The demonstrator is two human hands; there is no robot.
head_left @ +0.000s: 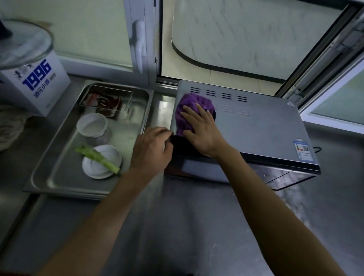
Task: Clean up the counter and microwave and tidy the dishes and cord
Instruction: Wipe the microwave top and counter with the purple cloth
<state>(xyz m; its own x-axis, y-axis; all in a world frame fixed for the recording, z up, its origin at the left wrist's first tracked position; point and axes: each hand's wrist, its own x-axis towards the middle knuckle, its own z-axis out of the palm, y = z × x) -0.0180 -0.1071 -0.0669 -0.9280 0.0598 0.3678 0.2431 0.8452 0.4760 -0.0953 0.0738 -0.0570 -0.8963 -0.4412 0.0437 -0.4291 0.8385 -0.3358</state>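
Microwave [260, 128] top under a purple cloth [196, 105], on the steel table [194, 221].
Right hand [202, 130] lies flat, fingers straight, pressing the cloth onto the near-left part of the top; left hand [151, 149], fingers curled, grips the microwave's front-left corner. Just left of the microwave, a metal tray [56, 174] holds two white bowls [92, 123], a green stalk [97, 157] and a smaller pan of red scraps [105, 101].

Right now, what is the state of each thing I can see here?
Microwave: door shut, cloth on top.
Purple cloth: pressed flat under right hand.
Left hand: gripping microwave's left edge.
Window: open.
White bowl: upside down in tray, green stalk on it.
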